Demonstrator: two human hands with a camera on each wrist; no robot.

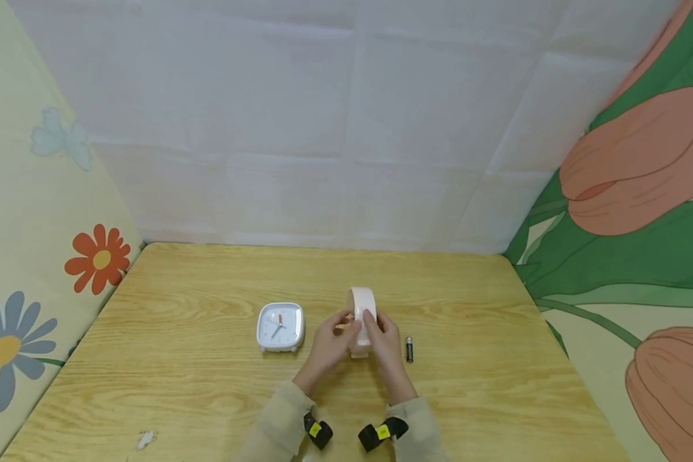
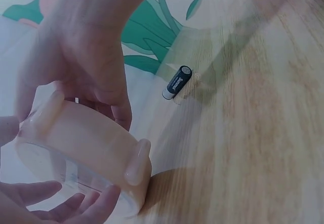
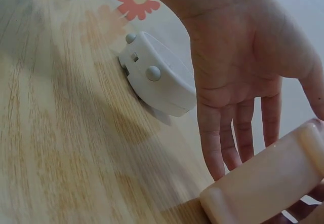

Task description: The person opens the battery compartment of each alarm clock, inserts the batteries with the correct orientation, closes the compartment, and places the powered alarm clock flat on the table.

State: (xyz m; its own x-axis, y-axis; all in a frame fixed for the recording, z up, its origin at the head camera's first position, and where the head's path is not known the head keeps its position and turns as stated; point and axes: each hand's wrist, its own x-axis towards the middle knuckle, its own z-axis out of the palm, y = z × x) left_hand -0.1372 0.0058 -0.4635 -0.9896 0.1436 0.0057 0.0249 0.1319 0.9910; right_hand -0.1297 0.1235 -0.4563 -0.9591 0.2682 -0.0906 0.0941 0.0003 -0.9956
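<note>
Upright between both hands is a pink alarm clock [image 1: 362, 298], its edge turned toward the head camera. My left hand [image 1: 336, 341] grips it from the left and my right hand [image 1: 384, 343] from the right, thumbs on the near side. In the left wrist view, the clock's rounded feet [image 2: 137, 163] and clear front show, with left fingers [image 2: 98, 203] spread across that front. A black battery [image 1: 409, 350] with a silvery end lies just right of the right hand. To the left, a white alarm clock [image 1: 280, 327] stands on the table.
The wood-grain table [image 1: 208, 385] has a small whitish patch [image 1: 145, 439] near its front left. A white sheet [image 1: 300, 128] hangs behind it. Flower-patterned panels [image 1: 641, 269] flank both sides. Black straps [image 1: 317, 431] circle the wrists.
</note>
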